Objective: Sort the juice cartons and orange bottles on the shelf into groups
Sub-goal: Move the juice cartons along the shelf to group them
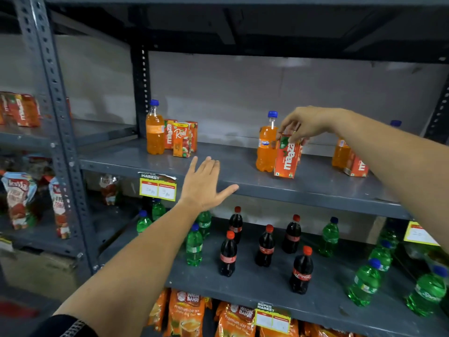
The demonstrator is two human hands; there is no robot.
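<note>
**Hand on the Maaza carton, mid-shelf**

Your right hand (307,124) pinches the top of an orange Maaza carton (286,158) on the grey shelf (230,170); the carton's long axis runs near vertical, its top tipped slightly to the right. A Fanta bottle (265,144) stands upright, touching its left side. Your left hand (204,184) hovers flat and spread at the shelf's front edge. Another bottle-and-carton cluster (171,136) stands well to the left; cola bottles (264,246) crowd the shelf below.
</note>
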